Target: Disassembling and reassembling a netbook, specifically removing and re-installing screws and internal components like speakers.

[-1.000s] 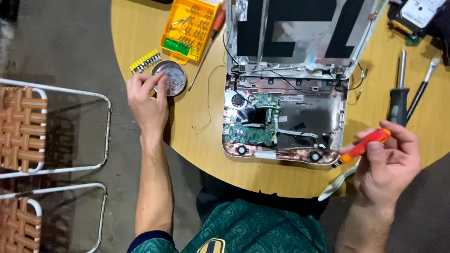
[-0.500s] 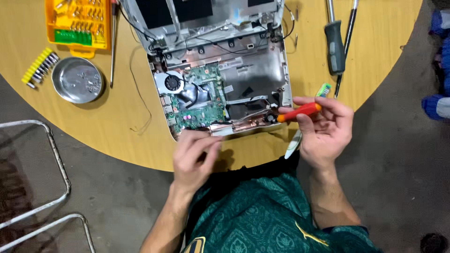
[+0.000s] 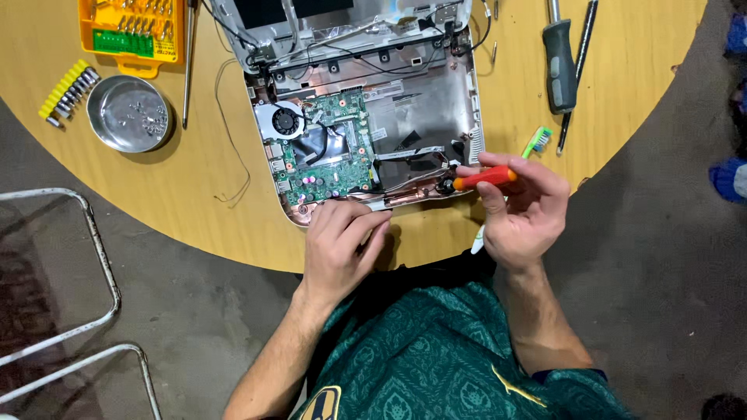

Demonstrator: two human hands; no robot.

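Opened laptop base (image 3: 366, 117) lying flat on the round wooden counter (image 3: 194, 202), near edge close to the body, bottom cover off, green circuit board (image 3: 327, 152) and round cooling fan (image 3: 285, 121) exposed. Left hand (image 3: 338, 245) resting on the near edge of the laptop base, fingers curled together and pressing down on the rim, nothing enclosed. Right hand (image 3: 517, 210) closed around an orange-handled screwdriver (image 3: 482, 178), fingers (image 3: 537, 175) wrapped narrow about the handle, tip set at the near right corner of the chassis. Judged handling: plastic shell light and fairly stiff, prone to sliding on the smooth counter unless braced; circuit board and thin loose wires (image 3: 229, 155) fragile, not to be gripped. Best hold judged to be the outer rim or corners of the shell, clear of board, fan and cabling. Screwdriver judged light, rigid, held well up on the handle. Around the work: shallow metal dish (image 3: 128, 113) holding small screws, strip of yellow bits (image 3: 68, 89), yellow bit case (image 3: 131, 27), larger grey-handled screwdriver (image 3: 560, 58), green-bristled toothbrush (image 3: 537, 141) beside the right hand.
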